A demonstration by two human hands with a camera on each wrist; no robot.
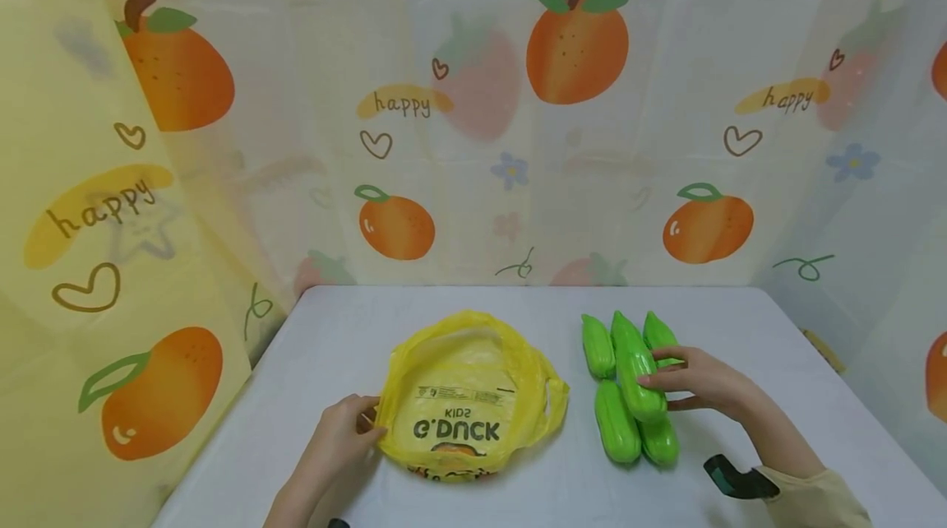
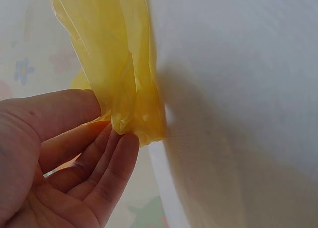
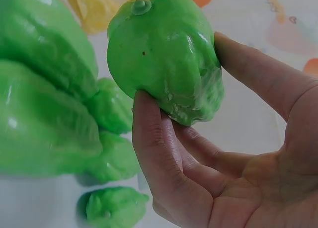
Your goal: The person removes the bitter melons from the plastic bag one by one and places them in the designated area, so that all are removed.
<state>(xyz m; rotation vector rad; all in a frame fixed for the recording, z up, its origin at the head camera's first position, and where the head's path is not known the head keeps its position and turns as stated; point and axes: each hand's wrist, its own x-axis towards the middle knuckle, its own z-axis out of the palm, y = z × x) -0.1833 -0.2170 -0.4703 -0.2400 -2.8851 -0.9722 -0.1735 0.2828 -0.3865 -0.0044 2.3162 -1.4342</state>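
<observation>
A yellow plastic bag (image 1: 473, 396) with printed lettering lies on the table with its mouth spread wide. My left hand (image 1: 344, 433) pinches the left rim of the bag, and in the left wrist view the gathered yellow film (image 2: 124, 79) runs between thumb and fingers. To the right is a group of glossy green bitter melons (image 1: 616, 433). My right hand (image 1: 699, 380) grips one bitter melon (image 3: 159, 54) from its right side, thumb and fingers around it. That melon appears above the others, its tip pointing away; whether it touches them I cannot tell.
The white table (image 1: 533, 503) reaches back to a fruit-printed curtain (image 1: 473, 182), which also hangs at both sides. A yellowish object (image 1: 823, 349) shows past the table's right edge. Between the bag and the melons lies a narrow strip of tabletop.
</observation>
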